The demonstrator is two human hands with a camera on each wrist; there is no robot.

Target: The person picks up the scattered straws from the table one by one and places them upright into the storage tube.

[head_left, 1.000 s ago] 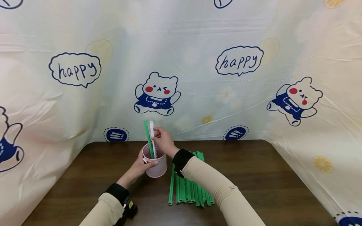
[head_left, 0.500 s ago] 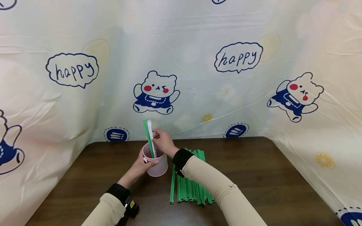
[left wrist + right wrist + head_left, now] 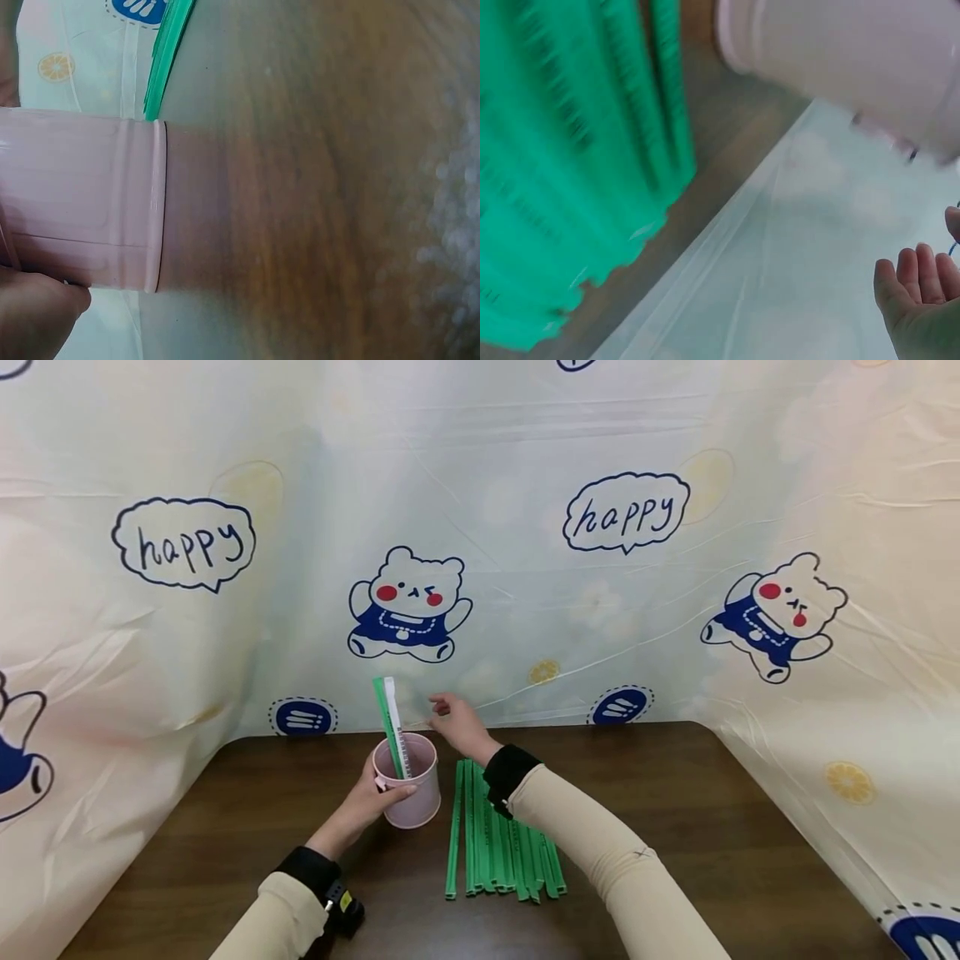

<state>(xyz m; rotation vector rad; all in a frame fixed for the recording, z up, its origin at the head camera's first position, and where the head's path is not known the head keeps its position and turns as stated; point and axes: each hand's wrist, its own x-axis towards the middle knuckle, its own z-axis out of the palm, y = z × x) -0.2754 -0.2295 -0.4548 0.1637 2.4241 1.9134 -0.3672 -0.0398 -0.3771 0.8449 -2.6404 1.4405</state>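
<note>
My left hand grips a pale pink metal bucket by its side, with the thumb across the front below the rim. Inside the bucket stand a long thin green printed stick and a white one, both leaning left; their lower ends are hidden. To the right of the bucket and above the table, my right hand is raised with nothing in it. In the right wrist view its fingers are loosely bent. Below the right forearm lies a bunch of similar green sticks, partly covered by the wrist strap.
The dark wooden table ends at a patterned curtain just behind the bucket. A black wrist camera hangs from the left wrist near the table.
My right hand has let go of the white stick and moved right, away from the bucket. The white stick now leans beside the green one. My left hand keeps its hold.
</note>
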